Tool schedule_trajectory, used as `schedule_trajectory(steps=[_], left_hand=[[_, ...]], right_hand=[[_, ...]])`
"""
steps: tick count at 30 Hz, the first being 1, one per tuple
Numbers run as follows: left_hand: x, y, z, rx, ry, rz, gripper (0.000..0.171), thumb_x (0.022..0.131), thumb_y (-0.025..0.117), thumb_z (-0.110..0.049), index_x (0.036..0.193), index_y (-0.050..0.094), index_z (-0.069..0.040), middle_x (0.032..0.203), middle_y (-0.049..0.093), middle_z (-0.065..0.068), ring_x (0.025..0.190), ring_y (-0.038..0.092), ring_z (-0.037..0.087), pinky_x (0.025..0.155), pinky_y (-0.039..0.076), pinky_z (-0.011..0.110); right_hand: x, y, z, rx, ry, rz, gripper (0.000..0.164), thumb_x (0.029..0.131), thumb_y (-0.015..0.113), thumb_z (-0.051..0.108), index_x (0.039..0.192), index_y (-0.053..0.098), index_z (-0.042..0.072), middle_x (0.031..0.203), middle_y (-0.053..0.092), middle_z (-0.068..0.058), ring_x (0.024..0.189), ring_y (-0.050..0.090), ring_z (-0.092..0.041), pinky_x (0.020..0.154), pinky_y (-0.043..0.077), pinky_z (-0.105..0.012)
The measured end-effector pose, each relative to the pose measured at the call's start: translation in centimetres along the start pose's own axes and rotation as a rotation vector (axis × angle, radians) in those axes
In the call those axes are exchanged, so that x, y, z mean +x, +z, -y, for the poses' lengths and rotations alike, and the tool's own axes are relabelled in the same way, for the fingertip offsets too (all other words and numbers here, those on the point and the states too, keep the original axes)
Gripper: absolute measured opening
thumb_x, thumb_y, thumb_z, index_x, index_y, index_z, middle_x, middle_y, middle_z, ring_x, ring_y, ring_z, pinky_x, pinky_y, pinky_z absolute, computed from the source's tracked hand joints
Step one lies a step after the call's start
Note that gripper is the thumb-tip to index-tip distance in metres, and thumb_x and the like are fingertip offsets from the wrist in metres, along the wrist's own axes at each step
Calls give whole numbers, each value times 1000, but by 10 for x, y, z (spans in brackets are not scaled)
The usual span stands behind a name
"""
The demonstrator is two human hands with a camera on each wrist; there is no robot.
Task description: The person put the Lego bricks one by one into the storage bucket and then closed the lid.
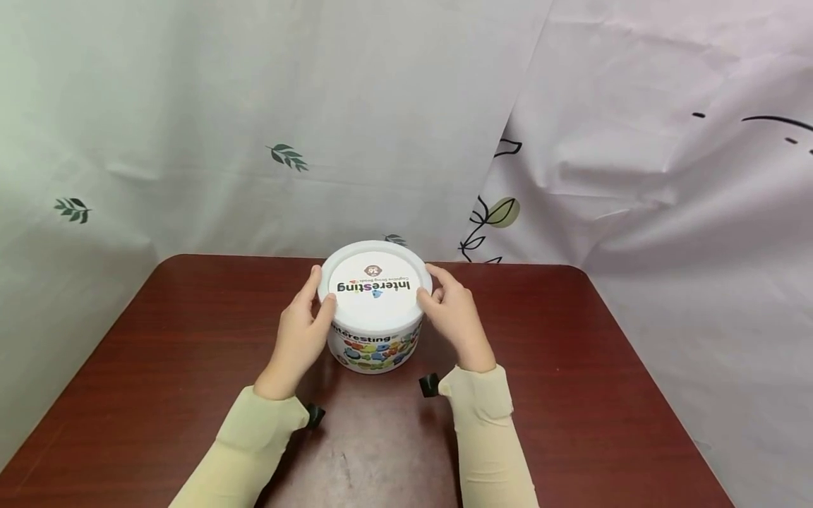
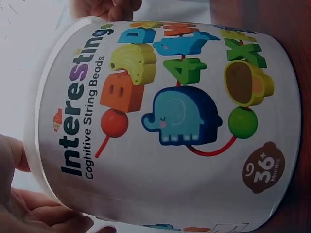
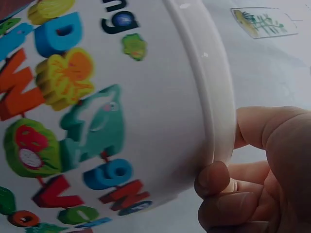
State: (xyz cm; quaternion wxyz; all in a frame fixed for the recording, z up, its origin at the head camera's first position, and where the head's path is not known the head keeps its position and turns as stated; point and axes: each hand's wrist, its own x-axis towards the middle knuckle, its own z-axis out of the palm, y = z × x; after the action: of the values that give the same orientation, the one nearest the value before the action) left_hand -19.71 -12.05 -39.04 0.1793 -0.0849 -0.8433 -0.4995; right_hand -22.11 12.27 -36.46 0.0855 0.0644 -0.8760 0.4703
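A white round tub [image 1: 375, 353] of string beads stands upright on the table, its printed side showing coloured letters and animals. Its white lid [image 1: 371, 310] is on. At the lid's left edge my left hand [image 1: 298, 335] grips the rim, thumb on top and fingers at the side. My right hand [image 1: 454, 314] holds the opposite edge in the same way. Close up in the right wrist view, the right hand [image 3: 267, 174] curls its fingertips under the lid's rim. The left hand [image 2: 34, 199] shows at the lower left of the left wrist view, partly cut off.
The tub is near the back edge of the dark red wooden table [image 1: 546, 395]. Behind it hangs a pale curtain [image 1: 394, 127] with leaf prints. Black pieces, one [image 1: 429, 384] by the right cuff, stick out from both sleeves.
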Motion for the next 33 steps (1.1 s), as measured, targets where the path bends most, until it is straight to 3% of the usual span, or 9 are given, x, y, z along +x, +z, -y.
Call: schedule_trajectory(steps=[4,9,11,13,15,17,22,27,33], left_hand=[[1,0,2,-11,10,9,55,96,49,-23,146,32,-5,151,29,7,136,31,19,106,36,41],[8,-5,5,7,26,69,55,95,51,-20,145,34,-4,151,30,8,138,27,23,110,30,46],[13,-7,5,20,40,105,56,94,52,-18,145,34,-4,152,28,8,139,24,24,111,27,48],[18,-9,6,41,48,149,57,94,51,-19,146,32,-6,153,26,6,140,22,23,111,25,50],[24,-10,7,80,60,194,59,94,51,-21,147,31,-7,154,23,5,141,20,24,111,24,51],[27,-12,7,127,62,244,62,94,51,-26,148,26,-8,155,18,4,141,19,24,110,25,52],[32,-13,8,259,78,339,76,93,51,-43,151,15,-9,157,6,3,141,18,30,108,27,55],[36,-13,8,361,122,334,82,91,50,-51,151,15,-8,157,10,8,141,17,32,109,24,57],[39,-12,6,494,182,336,85,89,48,-58,149,22,-4,154,20,12,141,17,27,111,17,58]], right_hand=[[2,2,-3,-2,0,13,50,88,57,27,137,49,18,52,48,-4,45,45,-18,41,38,-28],[4,4,-4,-64,-42,-64,44,88,58,30,131,55,19,65,51,-6,55,47,-21,48,42,-31],[7,6,-6,-104,-100,-94,43,88,56,26,130,56,16,86,57,-7,73,54,-21,63,49,-35],[12,10,-7,-137,-165,-92,45,88,51,20,132,54,13,112,56,-8,101,54,-21,84,48,-38],[17,13,-9,-165,-224,-48,49,89,45,15,138,49,11,138,44,-7,127,40,-21,104,36,-41],[20,15,-10,-186,-247,30,52,92,40,13,144,40,12,151,30,-2,140,21,-17,113,24,-42],[23,15,-11,-261,-240,179,57,95,36,21,150,23,14,156,15,4,142,0,-9,116,10,-43],[27,11,-8,-341,-270,211,59,94,37,26,150,23,16,155,19,-2,143,3,-17,115,12,-46],[28,6,-4,-479,-224,266,62,93,38,34,151,22,20,155,18,2,143,5,-18,114,15,-47]])
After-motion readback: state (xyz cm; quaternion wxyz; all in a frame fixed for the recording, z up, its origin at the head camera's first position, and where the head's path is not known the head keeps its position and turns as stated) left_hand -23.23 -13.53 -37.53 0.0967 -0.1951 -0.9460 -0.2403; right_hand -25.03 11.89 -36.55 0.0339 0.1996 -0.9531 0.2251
